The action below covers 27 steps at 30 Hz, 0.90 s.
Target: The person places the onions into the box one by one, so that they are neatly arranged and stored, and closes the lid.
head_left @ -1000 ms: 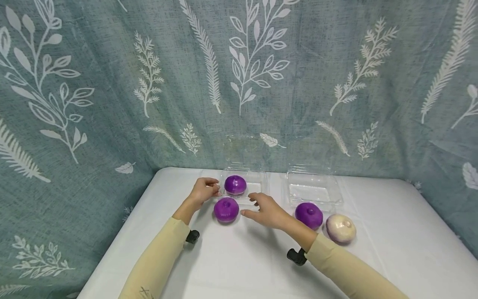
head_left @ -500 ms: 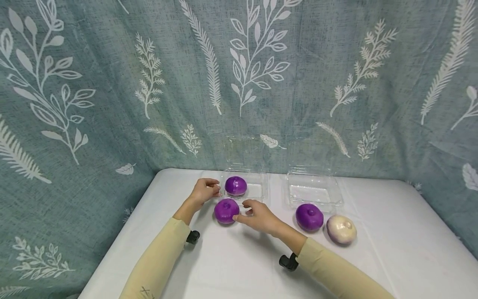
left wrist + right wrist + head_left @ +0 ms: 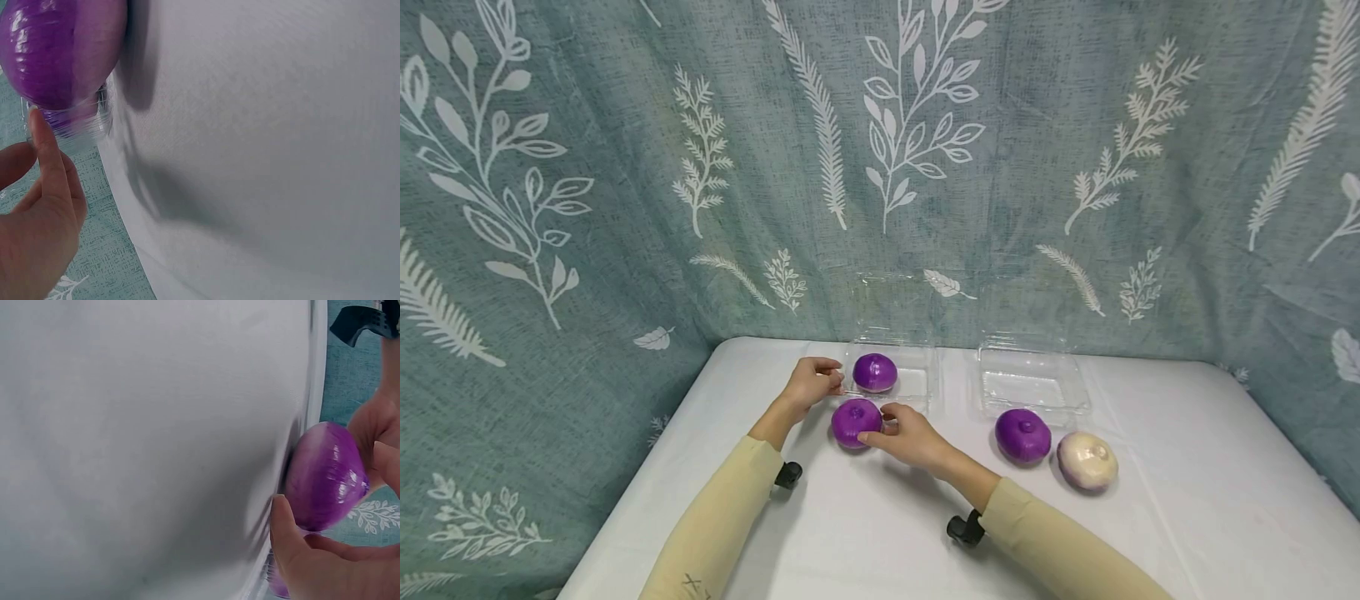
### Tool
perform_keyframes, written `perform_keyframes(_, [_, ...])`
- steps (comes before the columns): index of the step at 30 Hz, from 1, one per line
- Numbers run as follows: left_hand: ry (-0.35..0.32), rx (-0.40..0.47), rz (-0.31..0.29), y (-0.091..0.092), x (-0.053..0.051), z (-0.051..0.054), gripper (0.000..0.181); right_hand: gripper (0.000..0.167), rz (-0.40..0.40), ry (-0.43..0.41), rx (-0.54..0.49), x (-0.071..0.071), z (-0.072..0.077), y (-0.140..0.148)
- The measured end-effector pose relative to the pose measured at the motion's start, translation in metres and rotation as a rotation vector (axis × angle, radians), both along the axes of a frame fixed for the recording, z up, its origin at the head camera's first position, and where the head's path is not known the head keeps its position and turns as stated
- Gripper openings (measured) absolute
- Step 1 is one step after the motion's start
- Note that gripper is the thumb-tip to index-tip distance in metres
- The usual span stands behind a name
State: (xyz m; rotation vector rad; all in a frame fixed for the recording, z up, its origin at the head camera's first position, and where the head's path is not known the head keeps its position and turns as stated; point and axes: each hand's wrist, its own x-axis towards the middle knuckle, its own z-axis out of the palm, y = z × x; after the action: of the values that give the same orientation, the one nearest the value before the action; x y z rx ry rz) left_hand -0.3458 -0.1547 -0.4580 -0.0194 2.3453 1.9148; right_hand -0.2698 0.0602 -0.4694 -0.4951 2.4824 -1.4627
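My left hand point(image 3: 811, 382) pinches the left front edge of a clear plastic container point(image 3: 913, 383), whose lid stands raised behind it. One purple onion point(image 3: 875, 373) lies in this container's left half. Just in front of it, on the white table, sits a second purple onion point(image 3: 853, 423). Around that onion's right side is my right hand point(image 3: 913, 439), its thumb and fingers spread. In the right wrist view, narrow gaps show between the fingers point(image 3: 284, 528) and the onion point(image 3: 328, 478); whether any finger touches it I cannot tell.
A second clear container point(image 3: 1022, 387) stands lid up at the back right, with no onion in it. In front of it lie a purple onion point(image 3: 1023, 436) and an onion turned pale side up point(image 3: 1087, 461). A patterned curtain point(image 3: 880, 167) hangs behind the table point(image 3: 865, 542).
My right hand has moved left and slightly down to the front onion, its thumb now overlapping the onion's edge. The left hand stays at the container, and the onions have not moved.
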Motion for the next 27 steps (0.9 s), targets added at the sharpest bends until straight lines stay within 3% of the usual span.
perform_keyframes(14, [0.006,0.000,0.004,0.000,0.001,-0.001,0.036,0.060,0.019,0.060,0.031,-0.011,-0.005,-0.013])
perform_keyframes(27, [0.005,-0.007,-0.004,0.001,0.003,0.001,0.038,0.053,-0.014,0.095,0.035,-0.013,-0.006,-0.021])
